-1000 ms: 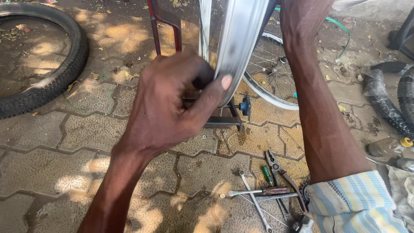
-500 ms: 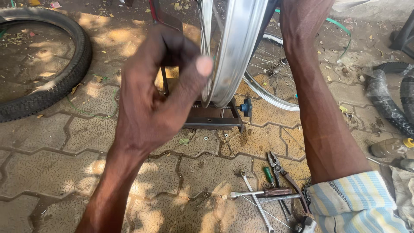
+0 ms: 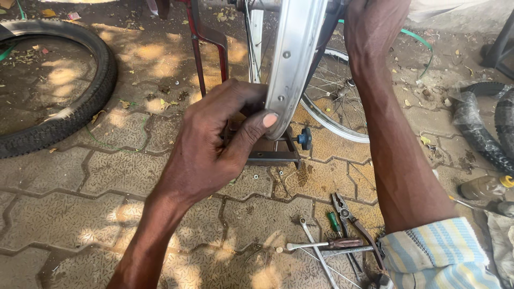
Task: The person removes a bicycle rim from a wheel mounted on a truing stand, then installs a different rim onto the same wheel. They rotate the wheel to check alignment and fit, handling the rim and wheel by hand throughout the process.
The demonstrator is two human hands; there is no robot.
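A bare silver bicycle rim (image 3: 292, 59) stands edge-on in a dark red truing stand (image 3: 206, 40). My left hand (image 3: 214, 144) reaches in from below, its thumb pressed on the rim's outer face near the bottom and its fingers curled behind the rim. Up at the frame's top edge, my right hand (image 3: 375, 27) grips the top of the wheel; its fingers are hidden behind the rim. A striped sleeve (image 3: 439, 254) covers my right upper arm.
A black tyre (image 3: 80, 101) lies on the paving at left. A second spoked wheel (image 3: 334, 101) lies behind the stand. Pliers (image 3: 345, 211), a screwdriver (image 3: 329, 244) and spanners lie at bottom right. More tyres (image 3: 482, 134) and a bottle (image 3: 484, 187) sit at right.
My left hand has dropped back down the rim and closed on its lower part, thumb on the outer face. The right hand has stayed at the top.
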